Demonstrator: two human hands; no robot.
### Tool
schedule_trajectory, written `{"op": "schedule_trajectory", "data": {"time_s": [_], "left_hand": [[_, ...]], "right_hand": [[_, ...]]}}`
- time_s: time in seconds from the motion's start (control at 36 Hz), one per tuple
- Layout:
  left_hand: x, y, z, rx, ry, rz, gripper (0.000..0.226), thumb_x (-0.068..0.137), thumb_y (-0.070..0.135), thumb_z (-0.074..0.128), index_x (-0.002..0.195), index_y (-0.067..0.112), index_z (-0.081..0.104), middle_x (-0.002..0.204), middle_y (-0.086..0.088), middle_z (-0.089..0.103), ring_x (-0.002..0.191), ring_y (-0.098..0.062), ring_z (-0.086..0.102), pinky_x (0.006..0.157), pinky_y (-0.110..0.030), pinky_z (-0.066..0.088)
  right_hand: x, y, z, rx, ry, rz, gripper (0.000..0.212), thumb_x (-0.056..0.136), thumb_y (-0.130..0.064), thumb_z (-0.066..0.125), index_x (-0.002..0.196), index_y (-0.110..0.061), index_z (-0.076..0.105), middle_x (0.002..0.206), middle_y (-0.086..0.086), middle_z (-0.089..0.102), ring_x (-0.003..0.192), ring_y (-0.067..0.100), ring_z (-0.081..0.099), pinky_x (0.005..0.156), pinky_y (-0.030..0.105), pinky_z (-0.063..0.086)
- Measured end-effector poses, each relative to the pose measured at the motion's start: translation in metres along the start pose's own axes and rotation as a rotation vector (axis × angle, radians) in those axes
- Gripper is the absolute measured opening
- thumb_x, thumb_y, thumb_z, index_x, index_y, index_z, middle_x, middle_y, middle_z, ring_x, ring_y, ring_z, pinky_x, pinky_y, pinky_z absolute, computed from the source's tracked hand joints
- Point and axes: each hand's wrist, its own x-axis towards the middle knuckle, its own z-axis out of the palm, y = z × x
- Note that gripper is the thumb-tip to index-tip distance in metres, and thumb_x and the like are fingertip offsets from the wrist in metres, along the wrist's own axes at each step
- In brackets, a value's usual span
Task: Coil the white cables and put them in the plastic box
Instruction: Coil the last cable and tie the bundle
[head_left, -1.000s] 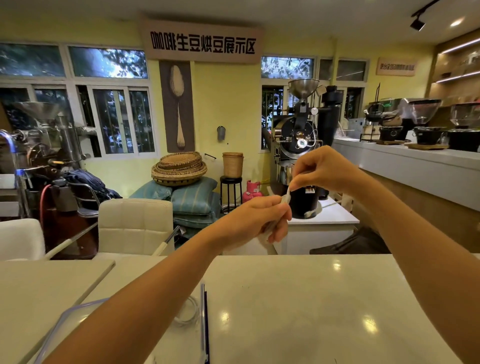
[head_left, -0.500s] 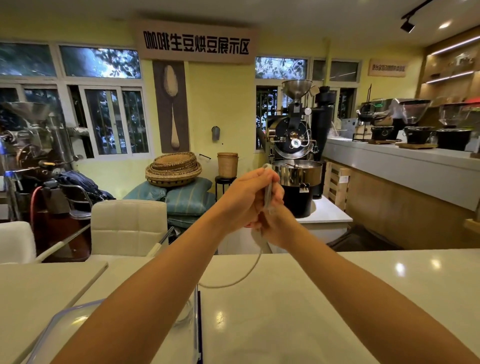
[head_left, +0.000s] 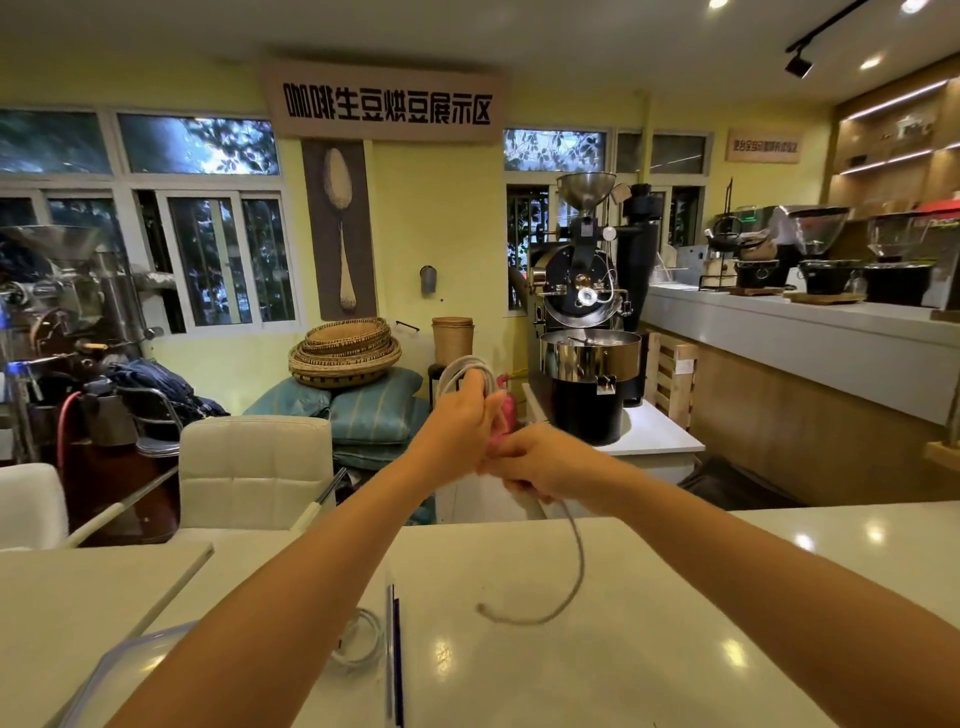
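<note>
The walls (head_left: 441, 208) are yellow, with big windows (head_left: 218, 260) and a sign (head_left: 387, 101) high above the fingers. Behind the fingers stand a black coffee machine (head_left: 584, 332), round baskets (head_left: 345, 351) on blue cushions (head_left: 374, 405), and a white chair (head_left: 254, 470).

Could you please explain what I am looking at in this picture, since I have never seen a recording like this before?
There is no machine here: a person wears a wide-angle camera on the head, so you see their own two bare arms reaching forward over a white table in a coffee shop.

The left hand holds up several loops of a white cable, its grip closed around them. The right hand, just below and to the right, is closed on the same cable. The loose tail hangs from it and curls to an end just above or on the tabletop.

At the lower left lies a clear plastic box, partly hidden by the left arm. Inside it another coiled white cable already rests.

Behind stand chairs, baskets and a coffee roaster.
</note>
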Motion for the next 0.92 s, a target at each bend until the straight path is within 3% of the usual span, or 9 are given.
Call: {"op": "schedule_trajectory", "data": {"time_s": [0.06,0.11,0.25,0.47,0.53,0.64,0.69,0.81,0.92], "left_hand": [[-0.003,-0.004,-0.002,-0.007,-0.025,-0.02,0.025,0.098,0.017,0.03,0.073,0.021,0.031,0.076,-0.009,0.054,0.071,-0.026,0.052,0.069,-0.043,0.046],[-0.005,-0.004,-0.005,-0.003,-0.05,-0.051,0.032,0.098,0.017,0.03,0.068,0.026,0.028,0.072,-0.005,0.052,0.071,-0.024,0.051,0.07,-0.043,0.046],[-0.014,-0.006,-0.005,-0.164,-0.158,-0.104,0.033,0.098,0.016,0.03,0.066,0.02,0.036,0.063,-0.001,0.055,0.053,-0.007,0.05,0.057,-0.017,0.041],[-0.028,0.018,-0.011,-0.482,-0.289,-0.063,0.038,0.099,0.016,0.025,0.064,0.013,0.041,0.053,-0.002,0.05,0.038,0.0,0.046,0.045,-0.008,0.038],[-0.029,0.024,-0.014,-0.534,-0.319,-0.056,0.036,0.098,0.012,0.029,0.065,0.012,0.042,0.049,0.002,0.051,0.037,0.001,0.045,0.044,-0.008,0.037],[-0.029,0.03,-0.021,-0.643,-0.403,-0.033,0.033,0.097,0.011,0.032,0.066,0.011,0.044,0.045,0.005,0.054,0.038,-0.002,0.046,0.044,-0.01,0.037],[-0.03,0.033,-0.024,-0.696,-0.439,-0.019,0.032,0.096,0.018,0.034,0.068,0.012,0.046,0.044,0.005,0.055,0.04,-0.004,0.047,0.044,-0.011,0.039],[-0.028,0.038,-0.026,-0.806,-0.455,-0.014,0.026,0.086,0.027,0.035,0.069,0.013,0.047,0.045,0.004,0.058,0.042,-0.007,0.049,0.049,-0.018,0.039],[-0.021,0.039,-0.027,-0.904,-0.453,-0.021,0.028,0.09,0.028,0.034,0.071,0.013,0.049,0.05,0.005,0.06,0.046,-0.009,0.05,0.059,-0.03,0.035]], "right_hand": [[-0.001,-0.004,-0.012,-0.207,0.046,-0.025,0.022,0.091,-0.019,0.051,0.094,-0.004,0.067,0.059,-0.003,0.047,0.052,0.008,0.039,0.049,0.013,0.032],[-0.003,-0.01,-0.024,-0.309,0.074,-0.05,0.017,0.09,-0.019,0.052,0.085,-0.009,0.064,0.059,-0.004,0.049,0.052,0.007,0.04,0.051,0.013,0.034],[-0.01,-0.027,-0.054,-0.463,0.084,-0.128,0.025,0.09,-0.022,0.052,0.066,-0.025,0.057,0.06,-0.004,0.05,0.053,0.008,0.042,0.056,0.017,0.035],[-0.011,-0.04,-0.081,-0.416,0.064,-0.225,0.019,0.084,-0.019,0.059,0.067,-0.026,0.061,0.069,0.003,0.058,0.069,0.018,0.049,0.062,0.019,0.038],[-0.01,-0.038,-0.085,-0.363,0.072,-0.268,0.019,0.082,-0.017,0.062,0.066,-0.028,0.063,0.071,0.005,0.06,0.071,0.019,0.052,0.063,0.018,0.041],[-0.006,-0.03,-0.091,-0.151,0.067,-0.344,0.024,0.079,-0.006,0.063,0.065,-0.025,0.066,0.057,-0.012,0.066,0.059,0.001,0.06,0.059,0.005,0.047],[-0.004,-0.024,-0.092,-0.021,0.05,-0.383,0.023,0.076,-0.006,0.063,0.061,-0.023,0.068,0.054,-0.012,0.066,0.057,-0.001,0.059,0.059,0.008,0.048],[0.007,-0.007,-0.083,0.298,-0.001,-0.422,0.01,0.059,-0.03,0.072,0.056,-0.02,0.071,0.052,-0.008,0.061,0.055,0.006,0.052,0.06,0.018,0.043],[0.027,0.016,-0.061,0.723,-0.078,-0.416,0.038,0.039,-0.043,0.088,0.06,-0.017,0.071,0.051,-0.004,0.061,0.051,0.008,0.054,0.056,0.019,0.046]]}}
